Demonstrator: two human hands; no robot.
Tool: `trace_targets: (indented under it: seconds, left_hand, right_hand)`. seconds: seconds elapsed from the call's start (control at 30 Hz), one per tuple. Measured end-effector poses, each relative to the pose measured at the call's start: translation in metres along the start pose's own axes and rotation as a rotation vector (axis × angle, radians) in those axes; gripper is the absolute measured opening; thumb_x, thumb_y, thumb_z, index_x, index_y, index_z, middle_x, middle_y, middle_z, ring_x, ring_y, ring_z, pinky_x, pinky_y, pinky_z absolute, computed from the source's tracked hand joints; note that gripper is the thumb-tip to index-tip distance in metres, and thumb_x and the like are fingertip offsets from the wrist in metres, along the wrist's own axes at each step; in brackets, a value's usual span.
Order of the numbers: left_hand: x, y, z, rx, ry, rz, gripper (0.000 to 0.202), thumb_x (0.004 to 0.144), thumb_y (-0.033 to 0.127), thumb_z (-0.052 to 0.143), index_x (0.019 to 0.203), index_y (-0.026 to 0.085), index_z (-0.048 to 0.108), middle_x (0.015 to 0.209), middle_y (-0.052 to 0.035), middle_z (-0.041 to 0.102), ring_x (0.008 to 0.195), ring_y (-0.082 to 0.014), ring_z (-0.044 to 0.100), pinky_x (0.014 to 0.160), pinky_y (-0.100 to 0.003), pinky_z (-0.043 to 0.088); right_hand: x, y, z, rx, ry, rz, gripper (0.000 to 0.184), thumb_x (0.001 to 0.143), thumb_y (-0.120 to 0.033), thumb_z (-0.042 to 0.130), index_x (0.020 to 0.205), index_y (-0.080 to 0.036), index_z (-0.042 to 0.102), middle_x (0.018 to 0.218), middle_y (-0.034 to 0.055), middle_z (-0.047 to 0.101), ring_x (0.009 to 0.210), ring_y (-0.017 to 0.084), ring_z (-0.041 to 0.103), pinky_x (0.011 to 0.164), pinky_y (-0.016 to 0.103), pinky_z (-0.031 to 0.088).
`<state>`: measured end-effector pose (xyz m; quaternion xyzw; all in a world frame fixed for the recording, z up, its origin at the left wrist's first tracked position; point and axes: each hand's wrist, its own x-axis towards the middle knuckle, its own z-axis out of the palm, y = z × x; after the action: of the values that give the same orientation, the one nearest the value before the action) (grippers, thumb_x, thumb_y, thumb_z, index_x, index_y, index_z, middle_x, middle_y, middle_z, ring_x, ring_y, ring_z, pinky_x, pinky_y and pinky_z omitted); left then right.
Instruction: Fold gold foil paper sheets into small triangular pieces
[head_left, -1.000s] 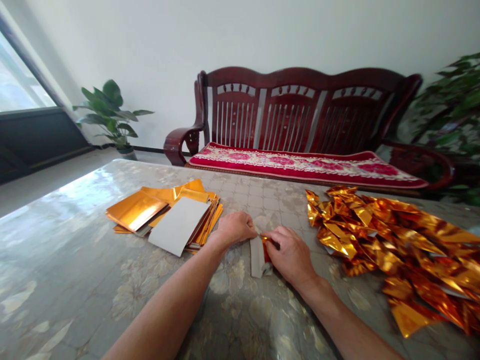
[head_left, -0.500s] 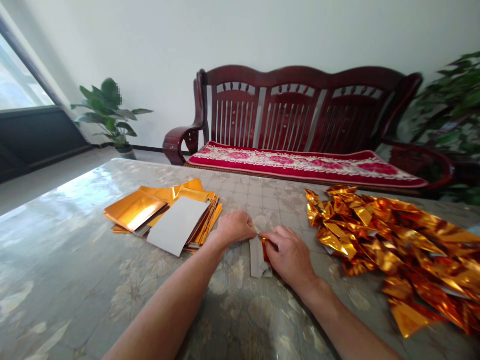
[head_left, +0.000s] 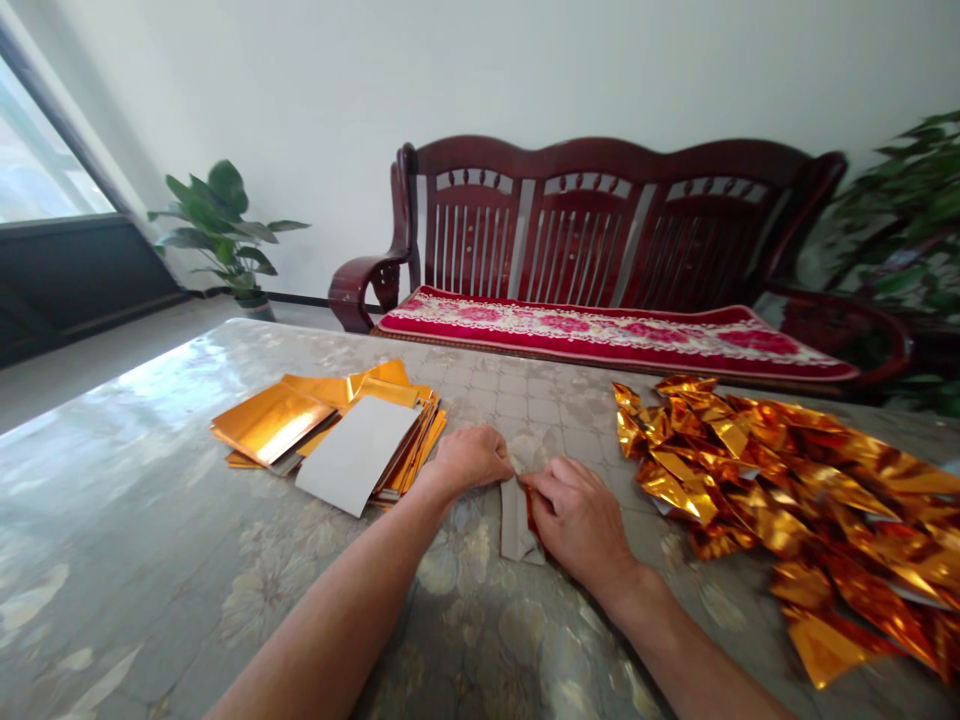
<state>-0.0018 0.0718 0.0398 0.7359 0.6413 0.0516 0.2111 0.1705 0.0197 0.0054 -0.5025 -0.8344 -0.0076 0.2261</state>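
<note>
A narrow folded piece of foil paper [head_left: 516,525] lies on the table before me, its grey backing up and an orange-gold edge showing on the right. My left hand [head_left: 474,457] is closed, pinching the paper's far end with thumb and finger. My right hand [head_left: 574,515] presses its curled fingers on the right side of the same sheet, near the far end. To the left lies a loose stack of flat gold foil sheets [head_left: 274,415], with a grey-backed sheet [head_left: 358,452] on top. On the right is a heap of folded gold foil pieces [head_left: 772,480].
The table [head_left: 187,570] has a glossy, flower-patterned cover. Beyond its far edge stands a dark red wooden bench [head_left: 585,160] with a red floral cushion [head_left: 562,322]. A potted plant [head_left: 225,230] is at the back left, and leafy greenery [head_left: 907,210] is at the right.
Both hands stay at the folded paper, with only a slight shift of the right fingers along its edge. The whole view has moved slightly. Stack and heap look the same.
</note>
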Motion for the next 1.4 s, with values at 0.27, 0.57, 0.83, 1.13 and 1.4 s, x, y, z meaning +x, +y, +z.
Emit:
trace_targets:
  seconds: [0.27, 0.57, 0.83, 1.13, 1.4]
  left_hand:
    - [0.003, -0.006, 0.006, -0.004, 0.020, 0.021, 0.023, 0.071, 0.034, 0.058, 0.082, 0.023, 0.075, 0.079, -0.0041, 0.073, 0.075, -0.0203, 0.067, 0.068, -0.027, 0.047]
    - [0.000, -0.004, 0.002, 0.017, 0.008, 0.033, 0.021, 0.074, 0.034, 0.056, 0.082, 0.023, 0.073, 0.085, -0.0049, 0.073, 0.079, -0.0213, 0.066, 0.070, -0.028, 0.047]
    - [-0.001, -0.004, 0.002, 0.052, 0.006, 0.038, 0.023, 0.079, 0.032, 0.054, 0.089, 0.022, 0.071, 0.093, -0.0070, 0.074, 0.088, -0.0234, 0.067, 0.075, -0.029, 0.047]
    - [0.000, -0.002, 0.005, 0.054, 0.004, 0.026, 0.025, 0.075, 0.043, 0.060, 0.088, 0.024, 0.070, 0.091, -0.0048, 0.073, 0.089, -0.0231, 0.067, 0.077, -0.029, 0.047]
    - [-0.002, -0.002, 0.005, 0.044, 0.009, 0.030, 0.022, 0.076, 0.042, 0.059, 0.086, 0.025, 0.069, 0.091, -0.0042, 0.073, 0.089, -0.0239, 0.067, 0.077, -0.030, 0.048]
  right_hand:
    - [-0.002, -0.003, -0.005, -0.079, -0.048, -0.071, 0.025, 0.087, -0.014, 0.053, 0.099, -0.025, 0.073, 0.085, 0.0047, 0.060, 0.084, 0.020, 0.049, 0.075, 0.032, 0.032]
    - [0.000, -0.008, -0.014, -0.145, -0.111, -0.134, 0.024, 0.082, -0.013, 0.054, 0.097, -0.023, 0.070, 0.088, 0.0063, 0.061, 0.088, 0.022, 0.047, 0.076, 0.035, 0.031]
    - [0.000, -0.012, -0.020, -0.176, -0.155, -0.148, 0.022, 0.079, -0.013, 0.055, 0.094, -0.024, 0.068, 0.089, 0.0061, 0.061, 0.091, 0.024, 0.048, 0.078, 0.037, 0.031]
    - [0.000, -0.013, -0.019, -0.176, -0.144, -0.168, 0.022, 0.083, -0.014, 0.054, 0.095, -0.023, 0.069, 0.088, 0.0067, 0.063, 0.088, 0.023, 0.049, 0.076, 0.036, 0.032]
    - [-0.004, 0.005, -0.012, 0.008, -0.133, -0.037, 0.042, 0.078, -0.003, 0.048, 0.103, -0.026, 0.072, 0.085, 0.0026, 0.064, 0.086, 0.019, 0.053, 0.078, 0.030, 0.035]
